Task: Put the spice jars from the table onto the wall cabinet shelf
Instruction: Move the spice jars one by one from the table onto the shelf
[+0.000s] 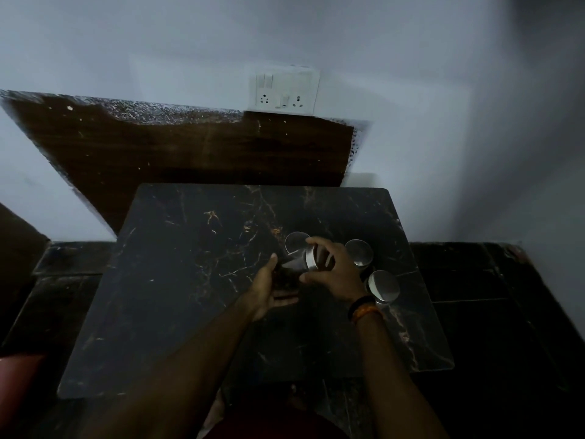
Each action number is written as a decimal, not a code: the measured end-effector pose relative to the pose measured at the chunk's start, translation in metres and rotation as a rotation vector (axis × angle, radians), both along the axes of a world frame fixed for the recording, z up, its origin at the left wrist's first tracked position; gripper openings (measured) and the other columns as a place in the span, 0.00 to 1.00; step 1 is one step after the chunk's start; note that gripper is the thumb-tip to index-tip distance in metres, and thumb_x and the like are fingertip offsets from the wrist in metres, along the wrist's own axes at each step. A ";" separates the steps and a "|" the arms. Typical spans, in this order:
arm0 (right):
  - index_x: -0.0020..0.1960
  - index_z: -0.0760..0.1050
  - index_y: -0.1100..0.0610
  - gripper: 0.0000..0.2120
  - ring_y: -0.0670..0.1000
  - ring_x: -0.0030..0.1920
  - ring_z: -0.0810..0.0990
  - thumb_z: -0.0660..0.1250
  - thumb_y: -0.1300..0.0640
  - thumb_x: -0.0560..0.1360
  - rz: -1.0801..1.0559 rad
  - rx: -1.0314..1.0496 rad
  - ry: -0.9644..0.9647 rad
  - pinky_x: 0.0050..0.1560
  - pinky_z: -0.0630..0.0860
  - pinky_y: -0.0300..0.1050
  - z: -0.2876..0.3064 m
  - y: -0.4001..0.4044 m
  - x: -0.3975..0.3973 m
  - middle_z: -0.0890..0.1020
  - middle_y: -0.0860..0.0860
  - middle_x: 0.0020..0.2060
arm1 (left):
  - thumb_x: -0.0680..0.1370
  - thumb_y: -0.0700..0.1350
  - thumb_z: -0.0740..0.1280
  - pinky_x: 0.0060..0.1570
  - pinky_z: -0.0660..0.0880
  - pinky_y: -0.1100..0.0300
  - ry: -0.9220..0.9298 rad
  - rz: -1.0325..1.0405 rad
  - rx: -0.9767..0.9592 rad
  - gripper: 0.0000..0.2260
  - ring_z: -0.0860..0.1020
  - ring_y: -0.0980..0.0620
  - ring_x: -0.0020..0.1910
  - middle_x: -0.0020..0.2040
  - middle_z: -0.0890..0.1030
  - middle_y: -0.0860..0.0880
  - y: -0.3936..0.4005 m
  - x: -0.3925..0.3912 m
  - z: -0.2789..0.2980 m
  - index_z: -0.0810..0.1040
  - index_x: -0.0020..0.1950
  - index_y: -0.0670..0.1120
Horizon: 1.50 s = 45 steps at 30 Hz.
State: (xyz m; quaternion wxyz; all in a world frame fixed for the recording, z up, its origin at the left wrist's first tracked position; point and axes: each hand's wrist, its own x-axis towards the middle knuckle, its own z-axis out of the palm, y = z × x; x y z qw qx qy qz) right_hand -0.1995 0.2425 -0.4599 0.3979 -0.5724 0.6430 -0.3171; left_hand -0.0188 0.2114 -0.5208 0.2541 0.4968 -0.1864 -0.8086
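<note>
Two hands hold a tilted spice jar (300, 264) over a dark marble table (190, 280), right of frame centre.

The left hand (269, 289) cups the jar's glass body from below; the right hand (335, 270) curls its fingers round the metal lid end. Three more silver-lidded jars stand close by: one (296, 242) just behind the hands, two (359, 252) (383, 285) to their right. A switchboard (283, 90) sits on the wall above.

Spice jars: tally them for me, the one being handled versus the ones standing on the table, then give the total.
Jar being handled: 1, the tilted jar, with the right hand on its lid end and the left hand under its body.
Jars standing on the table: 3, the back jar, the right jar and the near jar.
Total: 4 jars.
</note>
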 end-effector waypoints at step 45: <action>0.73 0.69 0.57 0.29 0.58 0.62 0.79 0.67 0.48 0.75 -0.114 -0.202 -0.659 0.51 0.80 0.49 0.130 -0.078 -0.014 0.75 0.60 0.67 | 0.70 0.43 0.78 0.59 0.78 0.48 0.290 0.057 -0.765 0.30 0.79 0.41 0.63 0.63 0.81 0.41 -0.043 -0.011 0.137 0.72 0.70 0.46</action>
